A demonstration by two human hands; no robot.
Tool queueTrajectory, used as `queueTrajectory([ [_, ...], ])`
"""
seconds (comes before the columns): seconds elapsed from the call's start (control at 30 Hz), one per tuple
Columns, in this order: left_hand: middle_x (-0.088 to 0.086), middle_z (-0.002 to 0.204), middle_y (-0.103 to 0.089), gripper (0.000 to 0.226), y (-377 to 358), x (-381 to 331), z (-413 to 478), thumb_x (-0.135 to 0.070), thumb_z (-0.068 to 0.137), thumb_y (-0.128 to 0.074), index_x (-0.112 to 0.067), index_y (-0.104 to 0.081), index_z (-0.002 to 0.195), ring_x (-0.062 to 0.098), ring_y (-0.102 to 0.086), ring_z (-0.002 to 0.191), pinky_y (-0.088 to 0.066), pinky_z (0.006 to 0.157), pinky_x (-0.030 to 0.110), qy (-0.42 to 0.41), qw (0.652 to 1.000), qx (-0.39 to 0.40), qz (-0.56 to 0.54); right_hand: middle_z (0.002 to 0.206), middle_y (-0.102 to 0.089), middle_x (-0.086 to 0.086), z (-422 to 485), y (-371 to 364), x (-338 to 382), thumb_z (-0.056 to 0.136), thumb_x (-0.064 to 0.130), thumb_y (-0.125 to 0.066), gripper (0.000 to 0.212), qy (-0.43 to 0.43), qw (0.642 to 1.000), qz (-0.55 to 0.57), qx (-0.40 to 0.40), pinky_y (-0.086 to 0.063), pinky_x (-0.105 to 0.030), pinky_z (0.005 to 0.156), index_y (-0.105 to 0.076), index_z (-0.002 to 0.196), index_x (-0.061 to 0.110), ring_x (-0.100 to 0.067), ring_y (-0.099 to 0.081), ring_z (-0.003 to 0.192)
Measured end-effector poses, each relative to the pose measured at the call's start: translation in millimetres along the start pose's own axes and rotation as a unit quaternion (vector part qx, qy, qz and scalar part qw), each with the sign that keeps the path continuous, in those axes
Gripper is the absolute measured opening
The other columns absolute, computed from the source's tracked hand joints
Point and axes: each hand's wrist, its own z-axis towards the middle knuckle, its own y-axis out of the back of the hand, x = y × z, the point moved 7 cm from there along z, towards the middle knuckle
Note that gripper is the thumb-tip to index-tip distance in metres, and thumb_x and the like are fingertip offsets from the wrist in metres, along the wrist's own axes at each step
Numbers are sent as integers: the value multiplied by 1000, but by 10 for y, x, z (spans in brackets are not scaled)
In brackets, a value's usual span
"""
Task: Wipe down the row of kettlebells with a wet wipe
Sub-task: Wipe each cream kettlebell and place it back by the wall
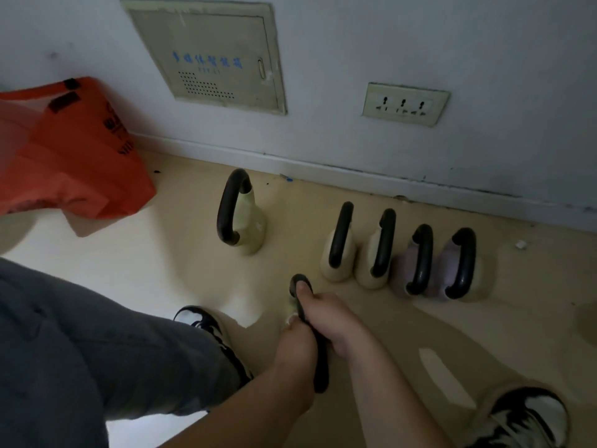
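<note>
Both hands, left (295,347) and right (326,321), grip closed around the nearest kettlebell's black handle (319,367). I judge it heavy and rigid, handle smooth; no wipe visible to me.

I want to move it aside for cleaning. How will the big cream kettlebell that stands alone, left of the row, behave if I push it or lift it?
The lone kettlebell is probably heavy for its size and stiff. Its flat base on the floor suggests it would slide or stay, not roll. The tall black handle could make it tip if pushed high.
</note>
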Motion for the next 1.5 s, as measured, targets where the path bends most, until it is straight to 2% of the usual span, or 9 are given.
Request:
queueTrajectory([
  [0.27, 17, 97, -75, 56, 409, 458, -120, -45, 106, -31, -5, -71, 107, 35, -69, 96, -54, 94, 49, 75, 997, -19, -27, 96, -74, -5, -124, -189, -195, 92, 71, -52, 63, -25, 992, -119, 17, -55, -30, 81, -73, 95, 12, -22, -72, 91],
  [0.53, 10, 104, -67, 37, 1169, -526, 72, -45, 98, -52, -11, -62, 108, 30, -64, 92, -55, 83, 42, -144, 968, -195, 70, 88, -69, 1, -465, -156, -343, 88, 76, -48, 53, 26, 979, -193, -61, -53, -37, 74, -65, 92, 27, -20, -67, 83],
  [0.83, 4, 85, -58, 41, 275, -561, -94, -36, 105, -34, -13, -60, 83, 22, -52, 85, -37, 84, 29, -540, 558, 97, 622, 83, -64, 3, -655, -200, -881, 84, 42, -61, 21, 22, 927, -291, -235, -56, -34, 69, -59, 85, 22, -23, -62, 79],
  [0.93, 0, 79, -54, 41, 369, -578, 100, -38, 106, -31, -18, -52, 77, 19, -49, 81, -35, 79, 27, -522, 594, 131, 598, 72, -58, 4, -610, -224, -868, 73, 39, -53, 20, 67, 930, -293, -213, -48, -33, 61, -53, 71, 19, -24, -58, 73],
  [1.1, 7, 81, -61, 48, 428, -620, 711, -43, 104, -40, -12, -58, 71, 29, -60, 88, -45, 84, 32, -233, 846, 136, 460, 80, -58, 3, -486, -132, -855, 73, 35, -56, 11, 65, 926, -323, -183, -42, -30, 63, -49, 71, 27, -24, -58, 79],
  [1.17, 14, 87, -62, 45, 385, -632, 712, -39, 103, -43, -10, -60, 73, 36, -60, 96, -43, 83, 32, -206, 850, 106, 473, 85, -61, 2, -468, -106, -865, 76, 35, -58, 10, 62, 922, -335, -182, -45, -30, 67, -50, 74, 29, -24, -60, 83],
  [1.37, 1, 72, -63, 50, 215, -381, -139, -43, 101, -28, -21, -64, 75, 23, -54, 65, -43, 66, 34, -486, 498, 104, 710, 96, -68, 1, -502, -119, -722, 86, 36, -54, 13, 120, 890, -407, -164, -46, -30, 78, -60, 82, 26, -24, -60, 100],
  [1.43, 0, 80, -65, 54, 275, -267, -180, -44, 104, -21, -20, -69, 94, 21, -54, 69, -44, 70, 35, -480, 461, 169, 727, 100, -68, 2, -484, -124, -652, 88, 38, -53, 16, 131, 882, -427, -153, -45, -29, 81, -62, 85, 25, -23, -60, 104],
  [1.5, -1, 87, -63, 62, 428, -439, -3, -52, 104, -12, -21, -66, 101, 22, -57, 77, -47, 76, 37, -421, 521, 183, 719, 101, -67, 1, -479, -115, -617, 84, 37, -59, 12, 125, 884, -428, -139, -44, -29, 80, -53, 79, 27, -23, -59, 105],
])
